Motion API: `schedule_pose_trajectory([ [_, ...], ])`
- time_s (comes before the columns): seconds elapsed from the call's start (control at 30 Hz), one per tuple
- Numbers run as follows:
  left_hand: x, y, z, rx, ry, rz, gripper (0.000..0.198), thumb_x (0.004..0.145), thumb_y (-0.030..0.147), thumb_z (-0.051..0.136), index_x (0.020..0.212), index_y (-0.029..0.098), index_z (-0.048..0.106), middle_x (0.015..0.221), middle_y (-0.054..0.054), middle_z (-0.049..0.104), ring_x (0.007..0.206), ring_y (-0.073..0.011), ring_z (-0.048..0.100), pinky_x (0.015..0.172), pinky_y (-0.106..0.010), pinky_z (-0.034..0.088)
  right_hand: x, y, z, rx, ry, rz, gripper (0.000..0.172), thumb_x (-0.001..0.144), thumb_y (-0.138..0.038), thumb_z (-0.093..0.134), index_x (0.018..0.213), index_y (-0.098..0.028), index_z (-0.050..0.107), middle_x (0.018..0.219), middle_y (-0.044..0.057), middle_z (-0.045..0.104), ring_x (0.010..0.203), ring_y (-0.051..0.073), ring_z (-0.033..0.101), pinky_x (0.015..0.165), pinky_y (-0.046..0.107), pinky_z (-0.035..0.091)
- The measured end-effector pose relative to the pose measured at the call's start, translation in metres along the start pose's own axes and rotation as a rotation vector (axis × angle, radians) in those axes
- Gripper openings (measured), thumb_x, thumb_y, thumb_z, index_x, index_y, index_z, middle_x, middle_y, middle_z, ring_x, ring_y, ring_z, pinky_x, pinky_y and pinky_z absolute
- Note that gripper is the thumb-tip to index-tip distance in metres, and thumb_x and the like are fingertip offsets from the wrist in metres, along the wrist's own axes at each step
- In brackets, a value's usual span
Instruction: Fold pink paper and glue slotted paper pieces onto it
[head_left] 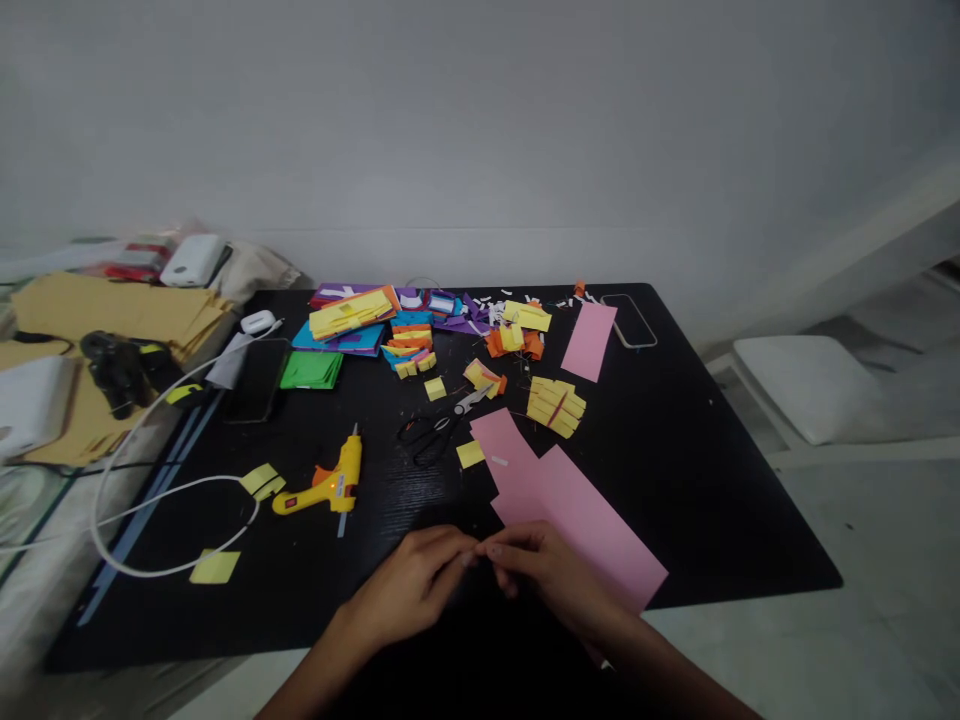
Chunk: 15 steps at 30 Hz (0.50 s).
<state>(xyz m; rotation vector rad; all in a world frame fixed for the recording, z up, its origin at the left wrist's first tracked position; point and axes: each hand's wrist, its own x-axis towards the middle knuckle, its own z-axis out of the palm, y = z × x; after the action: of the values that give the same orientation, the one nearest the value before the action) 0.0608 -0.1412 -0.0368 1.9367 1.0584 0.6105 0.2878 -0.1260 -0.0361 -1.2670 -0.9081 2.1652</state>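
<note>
In the head view, your left hand (420, 580) and right hand (551, 575) meet at the near edge of the black bench (712, 480), fingertips touching. Both hands have their fingers pinched together; whatever sits between them is too small to make out. Your right hand lies over the near end of a pink sheet (592, 520), which lies flat and runs back toward the scissors (439, 432). A yellow glue gun (330, 487) lies left of your hands, with a white cable (142, 572) looped further left. Beyond the scissors sits a stack of yellow slips (556, 405).
</note>
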Motion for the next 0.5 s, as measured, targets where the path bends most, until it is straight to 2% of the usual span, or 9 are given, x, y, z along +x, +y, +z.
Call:
schedule_pose_trajectory([
  [0.2,-0.007,0.008,0.0,0.013,0.032,0.032,0.022,0.109,0.019,0.052,0.1,0.024,0.072,0.09,-0.002,0.076,0.08,-0.0153,0.074,0.075,-0.025,0.057,-0.006,0.004,0.003,0.039,-0.015,0.022,0.031,0.078,-0.047,0.091,0.085,-0.018,0.086,0.066,-0.002,0.067,0.059,0.012,0.054,0.065,0.03,0.037],
  [0.5,-0.014,0.003,0.004,0.005,-0.003,-0.002,0.024,0.111,0.02,0.049,0.105,0.021,0.072,0.095,-0.003,0.076,0.085,-0.0151,0.073,0.081,-0.025,0.056,-0.008,0.003,0.01,0.067,-0.004,0.016,0.029,0.078,-0.043,0.09,0.076,-0.016,0.083,0.065,-0.001,0.066,0.059,0.011,0.053,0.066,0.03,0.038],
])
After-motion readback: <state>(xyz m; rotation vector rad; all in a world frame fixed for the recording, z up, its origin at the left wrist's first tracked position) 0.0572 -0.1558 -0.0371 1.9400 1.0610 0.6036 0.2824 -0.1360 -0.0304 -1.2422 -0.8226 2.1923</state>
